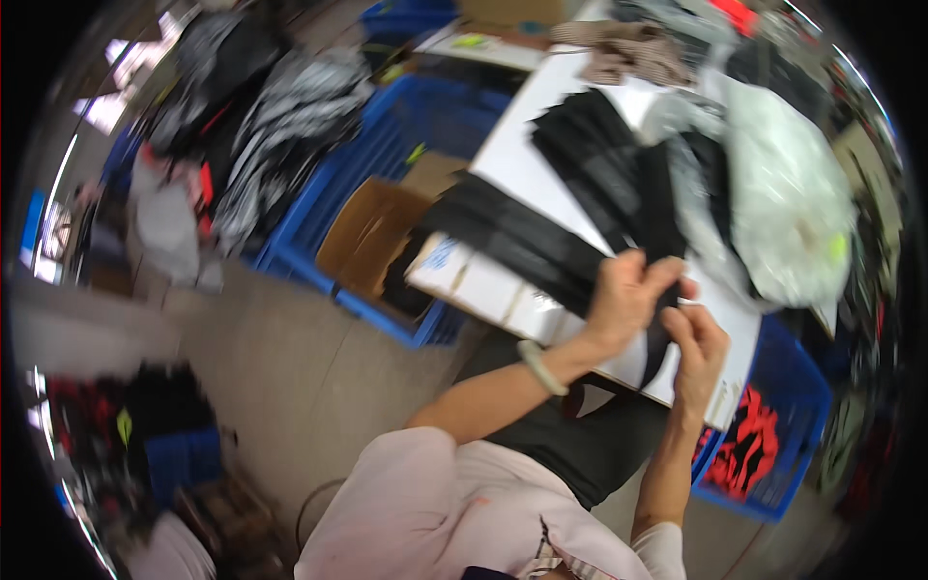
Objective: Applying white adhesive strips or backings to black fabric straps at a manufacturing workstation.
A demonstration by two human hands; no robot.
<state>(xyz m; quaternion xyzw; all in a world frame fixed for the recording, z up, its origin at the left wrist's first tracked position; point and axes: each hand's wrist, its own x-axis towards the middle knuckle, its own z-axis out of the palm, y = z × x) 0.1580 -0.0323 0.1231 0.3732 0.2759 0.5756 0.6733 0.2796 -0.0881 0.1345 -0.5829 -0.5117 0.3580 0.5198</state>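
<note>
Over the near edge of the white table (522, 145), a black fabric strip (658, 188) runs up the tabletop from my hands, and its lower end hangs curved below them. My left hand (621, 302) pinches it between thumb and fingers. Just to the right and slightly nearer, my right hand (698, 346) is closed on the same strip, its fingertips close to the left ones. To the left, a stack of black fabric strips (517, 232) lies across the table, reaching my left hand. Another fanned stack of black strips (585, 145) lies farther back.
A whitish plastic bag (788, 198) fills the table's right side. Behind lies a brown cloth (628, 53). Left of the table, a blue crate (387, 324) holds a cardboard box (362, 232). Another blue crate (802, 387) at right contains red and black pieces (749, 445).
</note>
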